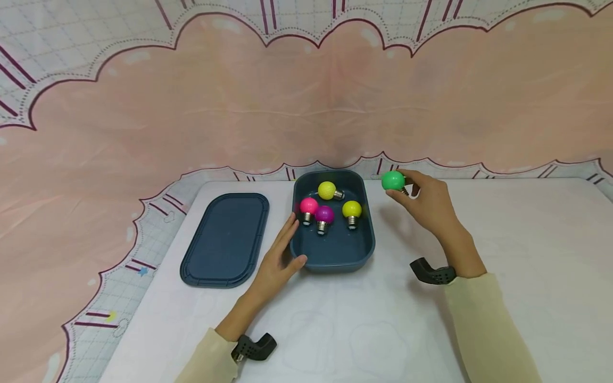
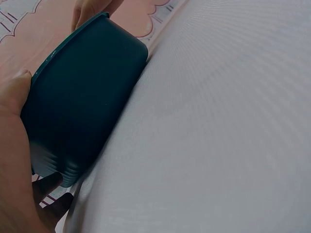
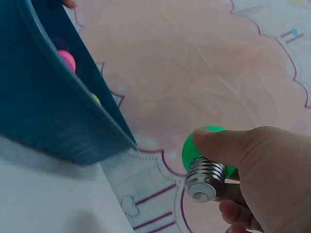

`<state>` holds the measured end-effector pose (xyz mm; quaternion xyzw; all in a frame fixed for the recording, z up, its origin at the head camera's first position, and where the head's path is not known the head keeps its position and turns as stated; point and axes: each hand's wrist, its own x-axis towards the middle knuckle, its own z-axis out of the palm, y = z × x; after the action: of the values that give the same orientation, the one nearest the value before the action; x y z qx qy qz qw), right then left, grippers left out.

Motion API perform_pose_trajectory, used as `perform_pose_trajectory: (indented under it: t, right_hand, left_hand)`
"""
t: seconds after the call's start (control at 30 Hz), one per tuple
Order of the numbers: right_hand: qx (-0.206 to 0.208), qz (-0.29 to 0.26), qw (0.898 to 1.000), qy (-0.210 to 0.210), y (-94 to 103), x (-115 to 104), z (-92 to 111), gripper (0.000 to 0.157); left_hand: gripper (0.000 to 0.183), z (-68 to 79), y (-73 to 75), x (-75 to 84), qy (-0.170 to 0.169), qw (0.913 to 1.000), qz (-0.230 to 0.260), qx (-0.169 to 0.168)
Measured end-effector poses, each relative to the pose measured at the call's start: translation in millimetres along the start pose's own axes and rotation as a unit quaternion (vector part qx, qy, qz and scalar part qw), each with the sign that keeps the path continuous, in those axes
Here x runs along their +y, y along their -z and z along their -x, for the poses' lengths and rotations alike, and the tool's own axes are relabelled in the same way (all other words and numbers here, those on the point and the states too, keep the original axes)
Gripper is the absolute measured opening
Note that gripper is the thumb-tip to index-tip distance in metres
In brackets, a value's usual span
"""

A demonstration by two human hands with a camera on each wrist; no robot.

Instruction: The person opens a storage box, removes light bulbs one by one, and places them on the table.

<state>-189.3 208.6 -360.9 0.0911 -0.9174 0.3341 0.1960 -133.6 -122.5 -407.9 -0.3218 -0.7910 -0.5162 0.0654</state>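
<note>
My right hand [image 1: 428, 202] pinches a green light bulb [image 1: 392, 181] between thumb and fingers, raised just right of a dark blue box [image 1: 330, 258]. In the right wrist view the green bulb [image 3: 206, 170] shows its silver screw base toward the camera. Against the box's left wall rests my left hand [image 1: 278, 266], its fingers fairly straight along the side and its thumb at the near corner. Inside the box lie a pink bulb [image 1: 308, 206], a purple bulb [image 1: 324, 215] and two yellow bulbs, one at the back [image 1: 327, 190] and one at the right [image 1: 351, 209].
A flat dark blue lid [image 1: 225, 239] lies on the white table [image 1: 383, 330] left of the box. Behind the table's far edge hangs a peach patterned cloth [image 1: 297, 106]. Each wrist carries a black strap mount [image 1: 433, 272].
</note>
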Motion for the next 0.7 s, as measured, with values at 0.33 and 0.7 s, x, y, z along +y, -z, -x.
perform_pose_trajectory:
  t: [0.33, 0.7]
  right_hand:
    - [0.022, -0.001, 0.997, -0.074, 8.4, 19.8, 3.4, 0.050]
    - [0.016, -0.016, 0.989, -0.147, 2.1, 40.8, 7.6, 0.057]
  left_hand:
    - [0.069, -0.3, -0.1, 1.1, 0.006, 1.0000, -0.005, 0.001]
    - [0.068, -0.7, 0.0, 2.9, 0.006, 1.0000, -0.004, -0.001]
